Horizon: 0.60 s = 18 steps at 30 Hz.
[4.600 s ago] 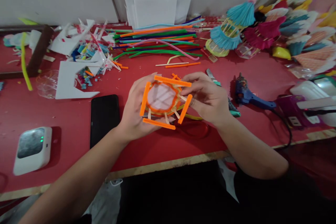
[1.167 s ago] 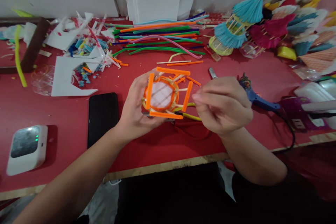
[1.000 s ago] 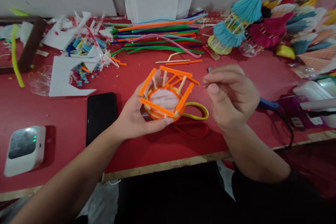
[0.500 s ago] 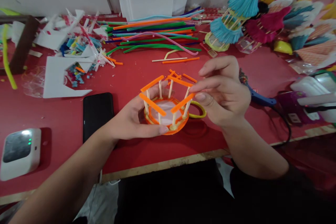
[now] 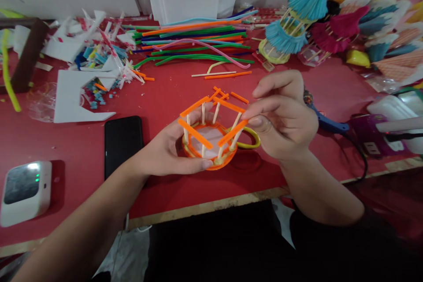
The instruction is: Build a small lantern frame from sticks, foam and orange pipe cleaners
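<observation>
- Fingers of left hand (image 5: 168, 152) grip orange base (image 5: 216, 167)
- Right hand (image 5: 282, 119) pinches near-right strip (image 5: 231, 134) at its end
- Pressing too hard could work sticks (image 5: 235, 140) loose

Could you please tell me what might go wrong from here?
The right hand, at the ends of two orange strips, might knock one loose.
The left hand grips the base beside the sticks; too tight a squeeze might loosen them.
The glue gun, partly hidden behind the right hand, might get brushed.

Orange frame (image 5: 213, 135) between both hands (image 5: 286, 119)
</observation>
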### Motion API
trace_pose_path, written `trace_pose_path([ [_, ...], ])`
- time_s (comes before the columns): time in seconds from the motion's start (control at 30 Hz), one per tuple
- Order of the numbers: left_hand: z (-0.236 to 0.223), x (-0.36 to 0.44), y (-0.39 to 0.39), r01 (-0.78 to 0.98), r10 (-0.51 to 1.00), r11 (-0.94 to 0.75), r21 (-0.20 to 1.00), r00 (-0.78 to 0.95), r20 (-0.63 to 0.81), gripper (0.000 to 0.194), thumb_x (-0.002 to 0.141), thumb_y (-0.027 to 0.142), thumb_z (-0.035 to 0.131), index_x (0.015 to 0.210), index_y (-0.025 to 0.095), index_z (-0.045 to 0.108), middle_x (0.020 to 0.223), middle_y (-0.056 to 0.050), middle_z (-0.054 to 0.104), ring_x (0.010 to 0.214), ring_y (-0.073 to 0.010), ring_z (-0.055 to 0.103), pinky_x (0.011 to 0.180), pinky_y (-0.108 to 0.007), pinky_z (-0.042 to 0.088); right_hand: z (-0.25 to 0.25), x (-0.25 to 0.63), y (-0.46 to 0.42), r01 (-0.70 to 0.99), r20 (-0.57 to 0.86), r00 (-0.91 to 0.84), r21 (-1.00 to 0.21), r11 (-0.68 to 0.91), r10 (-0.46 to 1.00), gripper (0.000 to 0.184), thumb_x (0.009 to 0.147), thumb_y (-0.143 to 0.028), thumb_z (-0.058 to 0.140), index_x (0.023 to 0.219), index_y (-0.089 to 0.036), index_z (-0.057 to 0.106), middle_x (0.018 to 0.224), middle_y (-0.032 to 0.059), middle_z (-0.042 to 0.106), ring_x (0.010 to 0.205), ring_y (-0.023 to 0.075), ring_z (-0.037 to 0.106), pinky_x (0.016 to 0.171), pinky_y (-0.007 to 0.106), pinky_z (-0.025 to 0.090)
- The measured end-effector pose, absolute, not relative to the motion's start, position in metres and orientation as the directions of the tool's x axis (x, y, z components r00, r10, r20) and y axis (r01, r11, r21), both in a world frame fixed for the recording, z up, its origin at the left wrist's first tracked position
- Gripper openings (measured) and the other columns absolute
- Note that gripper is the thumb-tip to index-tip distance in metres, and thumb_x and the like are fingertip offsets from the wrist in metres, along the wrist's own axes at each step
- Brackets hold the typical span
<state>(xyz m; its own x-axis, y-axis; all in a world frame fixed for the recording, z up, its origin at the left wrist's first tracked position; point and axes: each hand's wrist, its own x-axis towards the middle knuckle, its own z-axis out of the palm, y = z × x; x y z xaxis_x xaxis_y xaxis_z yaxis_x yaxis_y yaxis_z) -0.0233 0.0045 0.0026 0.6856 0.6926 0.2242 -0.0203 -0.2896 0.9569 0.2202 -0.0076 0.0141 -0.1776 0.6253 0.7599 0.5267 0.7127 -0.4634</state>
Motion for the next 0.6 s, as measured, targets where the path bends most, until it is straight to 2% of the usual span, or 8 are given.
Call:
trace_pose_path([
  [0.17,0.0036,-0.0245,0.0049,-0.015,0.679,-0.302,0.953,0.698,0.226,0.057,0.086,0.043,0.078,0.138,0.027,0.061,0.148,-0.015,0.06,0.14,-0.036,0.057,0.106,-0.058,0.056,0.0131,0.22,-0.007,0.554,0.782,-0.169,-0.429,0.714,0.601,0.012,0.098,-0.032,0.061,0.095,-0.028,0.072,0.098,0.0058,0.059,0.096,0.0225,0.064,0.082,0.04,0.058],
  [0.3,0.0034,-0.0236,0.0063,-0.047,0.68,-0.291,0.956,0.692,0.241,0.07,0.087,0.041,0.08,0.149,0.028,0.051,0.147,-0.017,0.062,0.147,-0.0369,0.047,0.108,-0.058,0.053,0.0124,0.2199,-0.0081,0.588,0.785,-0.169,-0.405,0.7,0.596,0.012,0.099,-0.03,0.06,0.096,-0.029,0.072,0.098,0.006,0.059,0.096,0.0233,0.065,0.081,0.041,0.057],
  [0.43,0.0012,-0.0237,0.0061,-0.052,0.682,-0.31,0.949,0.683,0.261,0.074,0.087,0.038,0.079,0.153,0.031,0.047,0.145,-0.015,0.064,0.146,-0.0367,0.049,0.105,-0.056,0.056,0.0121,0.2197,-0.0089,0.606,0.772,-0.15,-0.422,0.674,0.618,0.015,0.099,-0.035,0.059,0.094,-0.03,0.073,0.096,0.0058,0.058,0.095,0.0229,0.065,0.081,0.041,0.058],
  [0.6,0.0014,-0.0259,0.005,0.0,0.702,-0.367,0.93,0.656,0.277,0.072,0.089,0.045,0.076,0.154,0.031,0.047,0.144,-0.016,0.065,0.138,-0.037,0.057,0.093,-0.05,0.064,0.0122,0.2189,-0.0077,0.571,0.782,-0.153,-0.429,0.699,0.605,0.014,0.099,-0.033,0.06,0.094,-0.029,0.073,0.097,0.0063,0.059,0.096,0.0228,0.065,0.081,0.041,0.058],
])
